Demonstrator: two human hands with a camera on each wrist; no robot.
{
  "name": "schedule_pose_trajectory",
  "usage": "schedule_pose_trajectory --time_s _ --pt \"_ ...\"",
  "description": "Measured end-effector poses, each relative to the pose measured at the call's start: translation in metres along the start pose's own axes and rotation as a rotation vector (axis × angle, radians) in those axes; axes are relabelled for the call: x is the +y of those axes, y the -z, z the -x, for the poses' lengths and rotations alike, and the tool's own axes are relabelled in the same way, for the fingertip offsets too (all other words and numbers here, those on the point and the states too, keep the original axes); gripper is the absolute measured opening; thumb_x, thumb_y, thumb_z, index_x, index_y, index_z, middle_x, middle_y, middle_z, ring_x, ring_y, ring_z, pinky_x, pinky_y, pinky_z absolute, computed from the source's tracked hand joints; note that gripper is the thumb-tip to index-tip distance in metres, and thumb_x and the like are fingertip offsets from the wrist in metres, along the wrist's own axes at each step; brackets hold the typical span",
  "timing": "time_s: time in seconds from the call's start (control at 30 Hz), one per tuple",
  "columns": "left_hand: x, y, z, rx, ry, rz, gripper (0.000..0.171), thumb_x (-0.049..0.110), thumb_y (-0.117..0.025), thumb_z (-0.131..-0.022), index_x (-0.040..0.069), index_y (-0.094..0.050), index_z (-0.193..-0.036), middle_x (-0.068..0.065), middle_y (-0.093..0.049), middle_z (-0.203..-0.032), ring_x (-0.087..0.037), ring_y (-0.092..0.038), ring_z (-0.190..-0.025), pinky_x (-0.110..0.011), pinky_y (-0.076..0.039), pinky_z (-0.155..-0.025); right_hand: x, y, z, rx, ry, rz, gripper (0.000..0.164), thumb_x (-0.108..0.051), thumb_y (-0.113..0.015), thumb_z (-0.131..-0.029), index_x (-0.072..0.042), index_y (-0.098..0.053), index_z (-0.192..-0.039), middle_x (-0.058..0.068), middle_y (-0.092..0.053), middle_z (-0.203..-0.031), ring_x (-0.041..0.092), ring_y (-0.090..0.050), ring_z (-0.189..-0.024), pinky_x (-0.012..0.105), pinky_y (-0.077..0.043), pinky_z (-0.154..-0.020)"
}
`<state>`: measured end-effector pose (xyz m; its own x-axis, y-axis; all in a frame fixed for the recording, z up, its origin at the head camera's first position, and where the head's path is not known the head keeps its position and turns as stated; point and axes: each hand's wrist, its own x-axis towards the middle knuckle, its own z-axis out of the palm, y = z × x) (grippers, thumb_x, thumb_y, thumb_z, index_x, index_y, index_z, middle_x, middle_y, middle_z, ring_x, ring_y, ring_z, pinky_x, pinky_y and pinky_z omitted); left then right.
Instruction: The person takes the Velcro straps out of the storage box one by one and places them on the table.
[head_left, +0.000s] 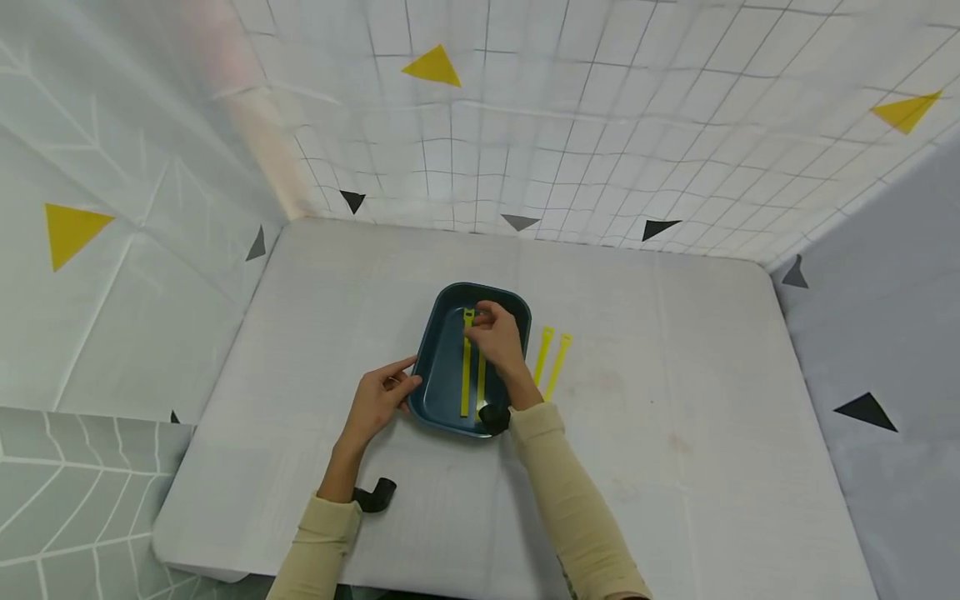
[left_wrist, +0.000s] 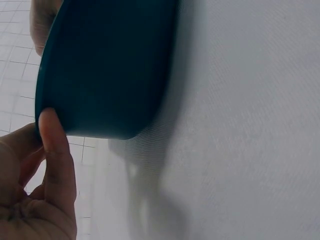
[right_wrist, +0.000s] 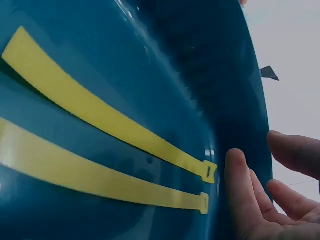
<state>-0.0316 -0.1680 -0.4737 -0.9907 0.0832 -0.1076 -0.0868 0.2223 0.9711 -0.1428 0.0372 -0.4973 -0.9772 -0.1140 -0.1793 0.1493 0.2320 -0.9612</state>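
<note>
A dark teal tray [head_left: 435, 392] lies on the table, and two yellow hook-and-loop cable ties are in it. The left tie [head_left: 466, 375] shows nearly whole; my right hand partly covers the other tie [head_left: 481, 387] in the head view. My left hand [head_left: 378, 400] pinches the left rim, with one finger [left_wrist: 56, 145] against the outer wall. Above the slotted ends of the ties is my right hand [head_left: 497, 337], its fingers loosely bent with nothing between them. In the right wrist view its fingertips [right_wrist: 236, 160] are near the tray's end wall.
Two more yellow cable ties, one [head_left: 543, 354] beside another [head_left: 558, 367], lie to the right of the tray, partly behind my right arm. A black piece [head_left: 375, 496] shows at my left wrist and another [head_left: 493, 419] at my right wrist. White gridded sheeting [head_left: 600, 125] stands behind the table.
</note>
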Motion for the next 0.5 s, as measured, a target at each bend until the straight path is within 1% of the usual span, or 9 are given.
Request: schedule_pose_trajectory --time_s 0.07,0.17,0.27,0.33,0.4,0.5 --pt "-0.001 0.000 0.000 0.001 -0.006 -0.011 0.040 0.003 -0.065 -0.095 -0.012 -0.056 -0.132 -0.030 -0.062 -0.088 -0.042 -0.062 -0.059 -0.056 -0.056 -0.060 0.003 -0.002 -0.002 -0.004 -0.015 -0.009 0.057 0.004 -0.069 -0.087 0.004 -0.050 -0.140 0.026 -0.060 -0.116 0.035 -0.064 -0.097 0.042 -0.058 -0.079" --pt "-0.002 0.000 -0.001 -0.004 -0.013 -0.016 0.041 0.003 -0.065 -0.096 -0.012 -0.055 -0.132 -0.032 -0.061 -0.089 -0.046 -0.061 -0.061 -0.057 -0.056 -0.060 0.007 -0.004 -0.003 -0.005 -0.042 0.002 0.059 0.004 -0.069 -0.086 0.003 -0.049 -0.141 0.025 -0.060 -0.113 0.034 -0.065 -0.094 0.042 -0.058 -0.078" --pt "-0.005 0.000 -0.002 -0.011 -0.026 -0.012 0.041 0.002 -0.064 -0.096 -0.013 -0.055 -0.133 -0.034 -0.061 -0.090 -0.048 -0.061 -0.061 -0.056 -0.056 -0.060 0.012 -0.007 -0.003 0.000 -0.058 0.059 0.060 0.004 -0.071 -0.086 0.002 -0.049 -0.141 0.023 -0.062 -0.111 0.033 -0.064 -0.095 0.042 -0.057 -0.079" --pt "-0.013 0.000 -0.004 -0.012 -0.026 0.003 0.041 0.003 -0.064 -0.096 -0.012 -0.054 -0.133 -0.035 -0.060 -0.090 -0.050 -0.059 -0.062 -0.057 -0.056 -0.059 0.014 -0.009 -0.003 0.000 -0.062 0.082 0.059 0.004 -0.071 -0.086 0.001 -0.050 -0.141 0.022 -0.063 -0.110 0.032 -0.064 -0.094 0.042 -0.056 -0.079" --pt "-0.023 -0.001 -0.007 -0.006 -0.025 0.010 0.042 0.005 -0.065 -0.096 -0.011 -0.055 -0.133 -0.034 -0.061 -0.089 -0.050 -0.059 -0.060 -0.056 -0.056 -0.057 0.015 -0.010 -0.003 0.000 -0.063 0.101 0.059 0.004 -0.071 -0.086 0.001 -0.050 -0.141 0.021 -0.063 -0.109 0.032 -0.064 -0.093 0.043 -0.056 -0.079" --pt "-0.037 -0.001 -0.011 0.008 -0.022 0.016 0.042 0.008 -0.067 -0.095 -0.008 -0.057 -0.134 -0.030 -0.062 -0.088 -0.043 -0.061 -0.057 -0.053 -0.057 -0.056 0.015 -0.013 -0.005 0.006 -0.054 0.121 0.059 0.005 -0.071 -0.085 0.001 -0.051 -0.141 0.021 -0.063 -0.107 0.032 -0.064 -0.090 0.042 -0.056 -0.077"
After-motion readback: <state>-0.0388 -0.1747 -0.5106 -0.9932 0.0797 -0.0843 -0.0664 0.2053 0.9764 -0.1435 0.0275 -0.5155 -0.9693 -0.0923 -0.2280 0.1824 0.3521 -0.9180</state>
